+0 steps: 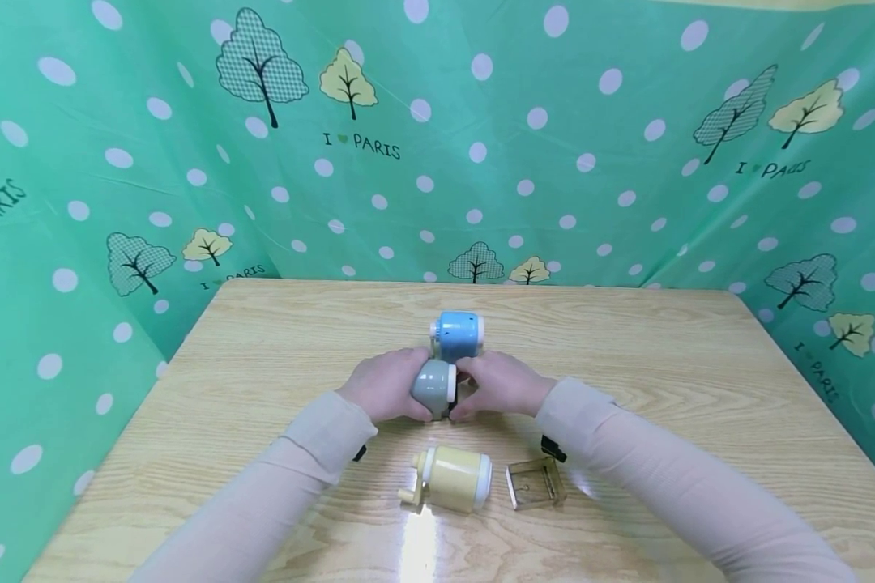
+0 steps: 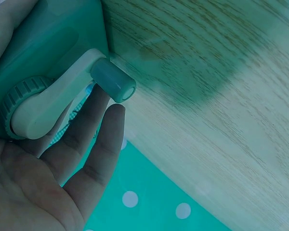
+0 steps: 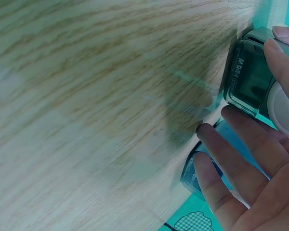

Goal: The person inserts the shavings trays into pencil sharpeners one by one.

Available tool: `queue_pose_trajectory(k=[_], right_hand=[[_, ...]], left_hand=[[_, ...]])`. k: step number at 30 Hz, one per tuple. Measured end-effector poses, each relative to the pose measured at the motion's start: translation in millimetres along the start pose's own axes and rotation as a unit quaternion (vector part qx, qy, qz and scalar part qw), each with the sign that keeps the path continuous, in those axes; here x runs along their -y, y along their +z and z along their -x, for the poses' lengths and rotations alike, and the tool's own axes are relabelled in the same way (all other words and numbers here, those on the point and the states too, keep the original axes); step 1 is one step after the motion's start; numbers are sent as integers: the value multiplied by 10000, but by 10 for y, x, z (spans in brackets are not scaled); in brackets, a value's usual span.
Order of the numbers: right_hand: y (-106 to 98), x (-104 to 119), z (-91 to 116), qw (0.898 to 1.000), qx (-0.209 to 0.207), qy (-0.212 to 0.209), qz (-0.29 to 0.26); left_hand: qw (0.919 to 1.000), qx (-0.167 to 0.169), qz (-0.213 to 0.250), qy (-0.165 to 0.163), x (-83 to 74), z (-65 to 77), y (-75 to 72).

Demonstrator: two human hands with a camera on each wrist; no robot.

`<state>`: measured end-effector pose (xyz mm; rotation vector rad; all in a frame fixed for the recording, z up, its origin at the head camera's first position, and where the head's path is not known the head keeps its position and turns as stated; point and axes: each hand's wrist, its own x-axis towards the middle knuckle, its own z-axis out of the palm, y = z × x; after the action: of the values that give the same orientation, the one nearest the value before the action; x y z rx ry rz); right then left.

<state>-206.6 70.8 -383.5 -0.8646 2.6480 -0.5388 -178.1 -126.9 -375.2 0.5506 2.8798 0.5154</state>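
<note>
Grey pencil sharpener (image 1: 430,387) sits mid-frame on the counter (image 1: 627,340), barrel axis running left to right; the left hand's (image 1: 388,385) fingers curl round it, while the right hand (image 1: 506,385), nearer its dark drawer (image 3: 252,76), pinches that end.

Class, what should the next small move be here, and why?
Probably the right hand should ease out the see-through drawer: its thumb and finger straddle it, the left hand holds the grey sharpener, and a loose drawer lies beside the yellow sharpener.
</note>
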Motion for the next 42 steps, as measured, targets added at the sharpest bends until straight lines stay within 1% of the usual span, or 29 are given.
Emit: queue_pose_trajectory(k=[7, 15, 26, 33, 42], right_hand=[[-10, 7, -11, 10000, 79, 14, 10], [-6, 6, -19, 9999, -13, -99, 75], [4, 6, -34, 9998, 90, -17, -194], [1, 6, -52, 9989, 117, -62, -446], [13, 16, -69, 9990, 49, -85, -447]], left_hand=[[10000, -24, 18, 17, 5, -5, 8], [10000, -29, 38, 22, 0, -5, 7], [10000, 4, 59, 26, -2, -4, -6], [10000, 22, 70, -21, -1, 9, -6], [10000, 14, 28, 37, 5, 6, -4]])
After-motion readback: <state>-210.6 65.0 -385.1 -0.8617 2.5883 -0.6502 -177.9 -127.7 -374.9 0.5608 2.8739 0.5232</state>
